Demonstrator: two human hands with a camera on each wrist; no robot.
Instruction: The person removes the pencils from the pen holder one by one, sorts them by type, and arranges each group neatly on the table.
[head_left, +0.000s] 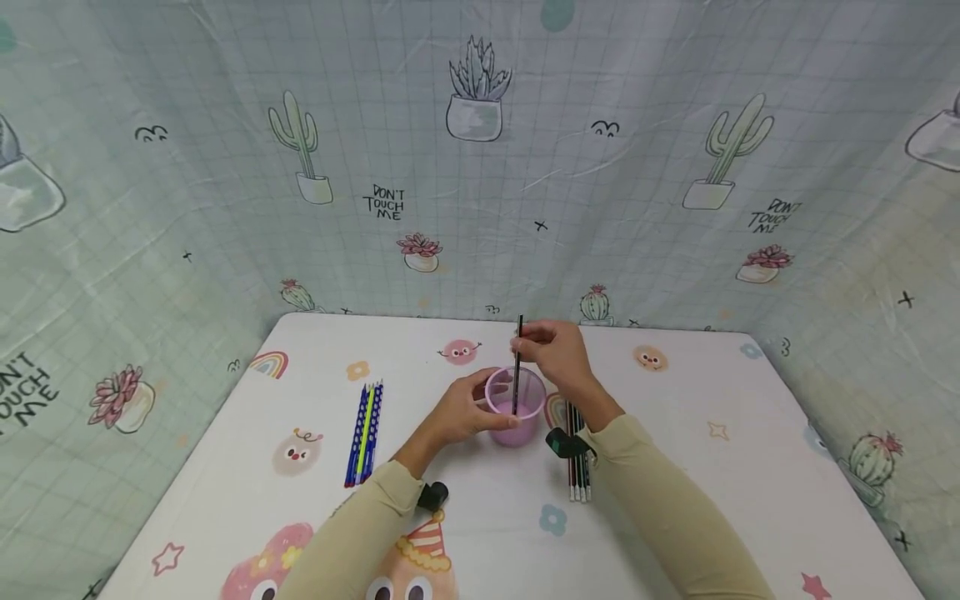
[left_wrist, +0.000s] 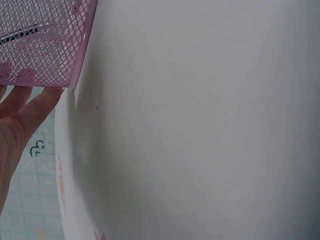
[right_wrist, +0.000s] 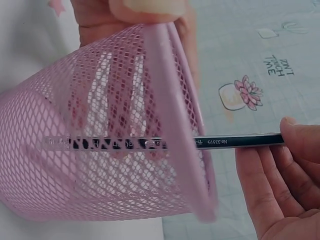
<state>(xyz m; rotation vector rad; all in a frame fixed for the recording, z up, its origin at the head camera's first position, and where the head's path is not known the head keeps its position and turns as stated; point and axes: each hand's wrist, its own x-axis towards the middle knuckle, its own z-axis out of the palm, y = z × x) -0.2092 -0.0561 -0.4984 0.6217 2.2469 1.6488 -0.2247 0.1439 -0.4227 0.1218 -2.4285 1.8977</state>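
Note:
A pink mesh pencil cup [head_left: 513, 435] stands in the middle of the table. My left hand [head_left: 459, 412] grips it from the left, thumb at the near side and fingers round the far side. In the left wrist view, fingertips touch the mesh wall [left_wrist: 50, 55]. My right hand [head_left: 558, 354] pinches a black pencil [right_wrist: 220, 141] near its upper end, between thumb and fingers above the rim. The pencil's lower part is inside the cup, visible through the mesh in the right wrist view.
Several dark pencils [head_left: 580, 479] lie side by side right of the cup, partly hidden by the right wrist and its black camera [head_left: 564, 443]. Left of the cup lies a row of blue pencils [head_left: 352, 450] with a yellow-green one [head_left: 366, 429]. A printed cloth [head_left: 480, 250] hangs behind the table.

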